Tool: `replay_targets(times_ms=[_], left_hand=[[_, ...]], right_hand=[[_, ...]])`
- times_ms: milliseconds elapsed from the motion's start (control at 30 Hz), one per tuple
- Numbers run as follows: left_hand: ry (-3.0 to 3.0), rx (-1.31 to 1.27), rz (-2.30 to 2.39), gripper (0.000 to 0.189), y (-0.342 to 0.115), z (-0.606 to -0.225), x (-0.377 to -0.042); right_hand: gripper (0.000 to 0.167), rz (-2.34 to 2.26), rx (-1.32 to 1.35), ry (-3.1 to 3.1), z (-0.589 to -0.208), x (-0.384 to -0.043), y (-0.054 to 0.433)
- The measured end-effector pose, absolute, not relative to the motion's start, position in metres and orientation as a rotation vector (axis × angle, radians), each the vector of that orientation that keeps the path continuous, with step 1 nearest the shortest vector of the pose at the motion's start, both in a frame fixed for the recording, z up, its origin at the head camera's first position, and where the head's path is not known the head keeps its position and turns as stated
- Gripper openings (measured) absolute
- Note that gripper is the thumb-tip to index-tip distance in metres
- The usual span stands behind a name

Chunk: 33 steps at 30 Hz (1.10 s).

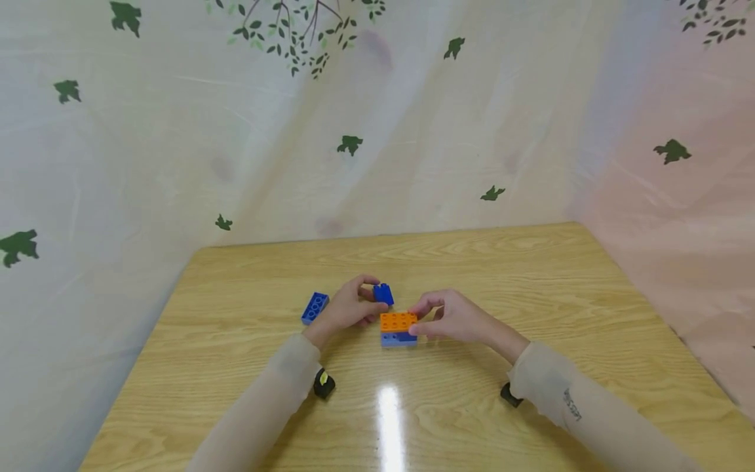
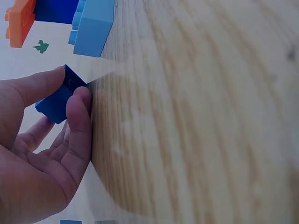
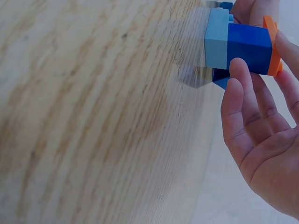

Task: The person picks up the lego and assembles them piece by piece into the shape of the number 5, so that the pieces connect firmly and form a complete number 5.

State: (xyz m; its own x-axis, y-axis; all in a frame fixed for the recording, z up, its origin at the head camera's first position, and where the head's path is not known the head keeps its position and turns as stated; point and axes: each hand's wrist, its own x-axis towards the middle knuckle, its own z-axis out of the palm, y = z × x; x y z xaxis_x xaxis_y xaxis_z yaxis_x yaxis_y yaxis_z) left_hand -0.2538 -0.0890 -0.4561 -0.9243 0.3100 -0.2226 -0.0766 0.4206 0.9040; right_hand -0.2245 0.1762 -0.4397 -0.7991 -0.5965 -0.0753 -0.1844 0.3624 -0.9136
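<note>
My left hand [image 1: 349,306] pinches a dark blue toy building brick [image 1: 383,294] between thumb and fingers, tilted just above or against the tabletop; the left wrist view shows the brick [image 2: 56,102] in those fingertips. Right of it stands a small stack: a light blue brick [image 3: 217,39] at the bottom, a dark blue brick [image 3: 249,48] in the middle and a thin orange brick [image 1: 398,322] on top. My right hand [image 1: 454,317] holds the orange brick at its right end with thumb and finger, its other fingers loosely curled beside the stack.
Another blue brick [image 1: 315,308] lies on the wooden table [image 1: 448,419], left of my left hand. A cloth backdrop [image 1: 413,183] with leaf and bird prints hangs behind the table's far edge. Dark wrist-worn devices [image 1: 324,383] show under both sleeves.
</note>
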Motion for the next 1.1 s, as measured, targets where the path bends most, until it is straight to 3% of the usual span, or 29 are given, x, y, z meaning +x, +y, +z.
replay_targets(times_ms=[233, 833, 1100], left_hand=[[2.326, 0.193, 1.500, 0.065, -0.089, -0.455, -0.252], [2.333, 0.197, 1.466, 0.058, -0.089, -0.456, -0.250], [2.317, 0.223, 1.529, 0.069, -0.102, -0.456, -0.244]], right_hand=[[0.026, -1.418, -0.689, 2.230, -0.439, -0.224, 0.176], [0.028, -1.386, -0.688, 2.250, -0.435, -0.221, 0.181], [0.026, -1.405, -0.768, 2.240, -0.437, -0.220, 0.178]])
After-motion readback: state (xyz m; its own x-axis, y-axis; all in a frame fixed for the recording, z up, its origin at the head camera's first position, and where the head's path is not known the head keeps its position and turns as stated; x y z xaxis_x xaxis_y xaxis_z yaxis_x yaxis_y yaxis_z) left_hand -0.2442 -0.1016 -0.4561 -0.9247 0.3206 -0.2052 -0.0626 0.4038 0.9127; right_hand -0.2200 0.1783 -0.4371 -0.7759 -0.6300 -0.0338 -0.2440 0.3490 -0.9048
